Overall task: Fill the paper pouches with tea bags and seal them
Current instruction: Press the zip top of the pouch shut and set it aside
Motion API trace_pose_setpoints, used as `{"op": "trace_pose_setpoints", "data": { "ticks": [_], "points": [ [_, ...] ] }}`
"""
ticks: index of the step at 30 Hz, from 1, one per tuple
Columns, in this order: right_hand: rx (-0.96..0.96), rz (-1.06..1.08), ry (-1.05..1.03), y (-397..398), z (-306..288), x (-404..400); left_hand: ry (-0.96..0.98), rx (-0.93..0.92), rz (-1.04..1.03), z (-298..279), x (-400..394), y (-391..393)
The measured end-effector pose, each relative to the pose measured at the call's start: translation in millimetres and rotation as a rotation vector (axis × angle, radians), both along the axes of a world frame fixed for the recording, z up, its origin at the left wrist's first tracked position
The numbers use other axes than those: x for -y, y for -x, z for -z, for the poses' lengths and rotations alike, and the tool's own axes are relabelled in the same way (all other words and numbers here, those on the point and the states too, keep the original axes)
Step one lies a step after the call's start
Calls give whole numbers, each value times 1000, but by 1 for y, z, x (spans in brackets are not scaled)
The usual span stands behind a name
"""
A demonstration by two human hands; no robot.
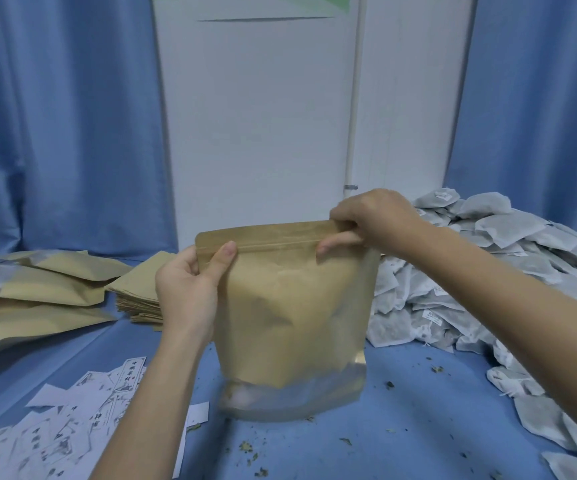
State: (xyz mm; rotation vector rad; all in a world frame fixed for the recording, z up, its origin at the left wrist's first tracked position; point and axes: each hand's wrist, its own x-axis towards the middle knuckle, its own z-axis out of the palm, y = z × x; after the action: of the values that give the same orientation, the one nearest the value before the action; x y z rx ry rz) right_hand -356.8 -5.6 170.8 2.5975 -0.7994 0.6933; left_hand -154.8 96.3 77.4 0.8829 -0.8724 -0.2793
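Note:
A brown paper pouch (290, 306) stands upright on the blue table, bulging and with a clear strip at its base. My left hand (190, 289) grips its upper left corner, thumb laid along the zip strip. My right hand (366, 220) pinches the upper right corner of the same strip. The pouch's top edge looks pressed flat. A large heap of white tea bags (481, 271) lies to the right, just behind my right forearm.
A stack of flat empty pouches (141, 292) sits left of the held one, with several filled pouches (37, 292) further left. Printed white paper labels (72, 427) are scattered front left. Tea crumbs (245, 446) dot the blue tabletop (401, 427). Blue curtains hang behind.

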Motion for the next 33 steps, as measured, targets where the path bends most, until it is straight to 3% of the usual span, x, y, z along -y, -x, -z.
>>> {"op": "trace_pose_setpoints", "data": {
  "ticks": [3, 6, 10, 14, 17, 20, 24, 27, 30, 32, 33],
  "points": [
    [76, -80, 34, -29, 7, -13, -4, 22, 12, -1, 5, 10],
    [101, -140, 199, -57, 22, -23, 4, 26, 40, -3, 5, 19],
    [118, -167, 208, -53, 19, -19, -3, 15, 39, -3, 1, 14],
    [196, 72, 178, -30, 15, -4, -19, 6, 11, -5, -3, -2],
    [314, 73, 250, -16, 21, 5, -31, 19, 8, -3, -3, -5],
    [407, 237, 140, -10, 24, 15, -28, -12, 10, 1, -2, -11],
    [566, 271, 83, -14, 35, 23, -114, -6, 232, 21, 1, -19],
    [743, 206, -47, -15, 42, 31, -368, 8, 455, 49, -1, -24],
    [937, 82, -286, -14, 53, 37, -436, -56, 455, 65, 0, -27],
    [1025, -82, -679, -8, 75, 33, -391, -127, 380, 66, 3, -30],
    [977, -165, -907, -2, 91, 33, -377, -159, 356, 66, 5, -32]
  ]
}}
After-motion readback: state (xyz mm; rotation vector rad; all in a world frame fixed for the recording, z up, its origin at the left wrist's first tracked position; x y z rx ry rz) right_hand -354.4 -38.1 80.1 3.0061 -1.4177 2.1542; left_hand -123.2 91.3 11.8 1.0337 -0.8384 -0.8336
